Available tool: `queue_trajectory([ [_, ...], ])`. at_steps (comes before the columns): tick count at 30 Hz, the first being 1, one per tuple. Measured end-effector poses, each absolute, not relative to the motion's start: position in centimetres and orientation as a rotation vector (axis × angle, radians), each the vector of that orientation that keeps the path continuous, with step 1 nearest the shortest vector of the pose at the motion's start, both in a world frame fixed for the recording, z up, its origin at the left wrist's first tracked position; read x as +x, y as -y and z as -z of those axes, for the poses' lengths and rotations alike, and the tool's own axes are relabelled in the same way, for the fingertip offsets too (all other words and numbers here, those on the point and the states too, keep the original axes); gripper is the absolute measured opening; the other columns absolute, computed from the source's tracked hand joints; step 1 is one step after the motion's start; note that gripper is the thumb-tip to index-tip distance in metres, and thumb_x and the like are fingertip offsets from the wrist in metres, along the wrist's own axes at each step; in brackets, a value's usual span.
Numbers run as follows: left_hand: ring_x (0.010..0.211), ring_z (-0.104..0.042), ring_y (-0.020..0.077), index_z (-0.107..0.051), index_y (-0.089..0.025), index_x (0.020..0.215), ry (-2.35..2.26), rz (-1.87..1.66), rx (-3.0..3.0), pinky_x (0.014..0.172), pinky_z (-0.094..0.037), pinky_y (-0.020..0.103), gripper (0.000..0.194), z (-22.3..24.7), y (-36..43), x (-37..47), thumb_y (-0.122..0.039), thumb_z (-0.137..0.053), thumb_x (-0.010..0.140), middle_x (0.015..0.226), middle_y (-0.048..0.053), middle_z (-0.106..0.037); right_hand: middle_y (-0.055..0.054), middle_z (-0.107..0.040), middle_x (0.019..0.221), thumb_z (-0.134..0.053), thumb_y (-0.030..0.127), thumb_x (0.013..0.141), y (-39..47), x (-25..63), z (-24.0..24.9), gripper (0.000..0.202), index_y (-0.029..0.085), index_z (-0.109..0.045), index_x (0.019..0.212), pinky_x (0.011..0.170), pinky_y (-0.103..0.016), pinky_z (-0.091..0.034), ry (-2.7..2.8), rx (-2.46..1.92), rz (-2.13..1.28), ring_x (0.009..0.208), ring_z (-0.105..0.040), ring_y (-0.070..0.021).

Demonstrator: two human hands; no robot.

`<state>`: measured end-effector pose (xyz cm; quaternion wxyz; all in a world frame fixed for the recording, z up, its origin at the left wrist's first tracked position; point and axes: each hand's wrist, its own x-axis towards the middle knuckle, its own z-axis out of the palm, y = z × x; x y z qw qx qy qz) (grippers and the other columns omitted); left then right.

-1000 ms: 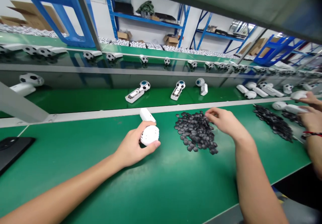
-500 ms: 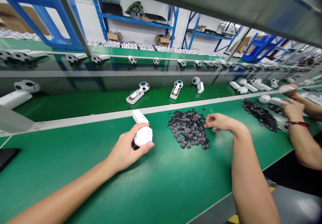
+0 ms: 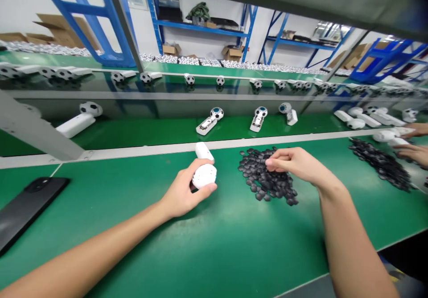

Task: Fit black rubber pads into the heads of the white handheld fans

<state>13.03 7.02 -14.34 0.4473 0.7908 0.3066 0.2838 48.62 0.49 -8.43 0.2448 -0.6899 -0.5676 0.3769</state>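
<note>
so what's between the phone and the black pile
In the head view, the left hand, gripping a white ball, and a white handle just beyond it.

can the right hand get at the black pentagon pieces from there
Probably yes: the right hand is right at the pile of black pentagonal pieces with nothing visible in between, while the left hand is off to one side, holding a white ball-shaped part.

1. Brought the right hand (image 3: 301, 166) from the right edge of the black pieces (image 3: 267, 184) to over the heap.
2. Carried the white ball-headed units (image 3: 206, 126) farther right along the green belt (image 3: 160, 132).
</note>
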Motion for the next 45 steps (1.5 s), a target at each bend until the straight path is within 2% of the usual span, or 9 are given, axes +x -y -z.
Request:
queue_trajectory([
  [7, 0.084, -0.056, 0.0155, -0.049, -0.026, 0.138, -0.725, -0.75, 2.042, 0.073, -0.047, 0.026, 0.051, 14.8, -6.7, 13.7, -0.036, -0.07, 0.093, 0.112, 0.004, -0.062, -0.004, -0.08, 0.087, -0.075, 0.044, 0.092, -0.2, 39.6, 10.3, 0.024, 0.02, -0.076, 0.093, 0.074, -0.028, -0.059, 1.644, -1.456, -1.42, 0.082, -0.075, -0.0211],
  [13, 0.108, -0.058, 0.0203, -0.049, -0.028, 0.133, -0.66, -0.819, 2.183, 0.092, -0.051, 0.033, 0.048, 16.2, -6.7, 13.8, -0.02, -0.068, 0.089, 0.125, 0.007, -0.046, -0.005, -0.079, 0.085, -0.078, 0.042, 0.09, -0.3, 35.5, 12.1, 0.024, 0.018, -0.075, 0.09, 0.07, -0.026, -0.058, 1.51, -1.394, -1.38, 0.079, -0.072, -0.0187],
  [19, 0.114, -0.056, 0.022, -0.046, -0.032, 0.144, -0.612, -0.747, 2.164, 0.098, -0.052, 0.037, 0.063, 15.8, -6.7, 13.9, -0.023, -0.071, 0.087, 0.13, 0.008, -0.042, -0.001, -0.079, 0.085, -0.078, 0.041, 0.09, -0.4, 35.4, 12.4, 0.02, 0.021, -0.076, 0.089, 0.07, -0.025, -0.055, 1.628, -1.47, -1.155, 0.075, -0.072, -0.017],
  [22, 0.115, -0.055, 0.0238, -0.049, -0.03, 0.141, -0.624, -0.715, 2.12, 0.099, -0.052, 0.039, 0.072, 15.6, -6.7, 14.1, -0.04, -0.084, 0.079, 0.128, 0.008, -0.042, 0.001, -0.078, 0.083, -0.079, 0.04, 0.089, -0.3, 35.0, 12.6, 0.018, 0.022, -0.076, 0.087, 0.066, -0.024, -0.053, 1.645, -1.5, -1.05, 0.073, -0.072, -0.017],
  [25, 0.111, -0.055, 0.0226, -0.055, -0.028, 0.132, -0.685, -0.706, 2.09, 0.098, -0.052, 0.037, 0.062, 15.6, -6.7, 14.2, -0.051, -0.082, 0.081, 0.123, 0.006, -0.043, 0.002, -0.077, 0.077, -0.079, 0.041, 0.088, -0.3, 34.5, 12.9, 0.02, 0.023, -0.076, 0.081, 0.061, -0.024, -0.05, 1.659, -1.553, -0.93, 0.066, -0.07, -0.016],
  [35, 0.1, -0.054, 0.0198, -0.06, -0.026, 0.122, -0.672, -0.635, 2.118, 0.089, -0.05, 0.032, 0.043, 15.0, -6.6, 13.7, -0.045, -0.078, 0.087, 0.114, 0.004, -0.046, 0.005, -0.066, 0.059, -0.084, 0.036, 0.084, -0.1, 34.3, 13.9, 0.03, 0.02, -0.064, 0.067, 0.052, -0.022, -0.037, 1.689, -1.544, -0.836, 0.055, -0.055, -0.0113],
  [39, 0.1, -0.055, 0.0202, -0.061, -0.025, 0.119, -0.652, -0.648, 2.093, 0.089, -0.048, 0.032, 0.039, 14.8, -6.7, 13.8, -0.043, -0.077, 0.088, 0.111, 0.004, -0.049, 0.005, -0.07, 0.068, -0.08, 0.035, 0.089, -0.2, 34.2, 12.9, 0.027, 0.021, -0.065, 0.072, 0.057, -0.022, -0.041, 1.756, -1.49, -0.914, 0.063, -0.061, -0.0123],
  [42, 0.096, -0.056, 0.0194, -0.062, -0.025, 0.116, -0.624, -0.626, 2.063, 0.087, -0.045, 0.031, 0.029, 14.4, -7.0, 13.8, -0.04, -0.071, 0.093, 0.106, 0.003, -0.053, 0.003, -0.077, 0.088, -0.068, 0.035, 0.099, -0.4, 35.5, 11.0, 0.013, 0.024, -0.074, 0.093, 0.069, -0.024, -0.046, 1.918, -1.456, -0.914, 0.078, -0.067, -0.0149],
  [45, 0.094, -0.056, 0.0188, -0.063, -0.023, 0.115, -0.591, -0.584, 2.068, 0.087, -0.043, 0.032, 0.022, 14.1, -7.2, 13.6, -0.037, -0.065, 0.097, 0.106, 0.003, -0.055, -0.001, -0.078, 0.104, -0.062, 0.04, 0.102, -0.2, 39.8, 8.9, 0.021, 0.026, -0.075, 0.111, 0.076, -0.027, -0.05, 1.964, -1.61, -0.821, 0.087, -0.071, -0.019],
])
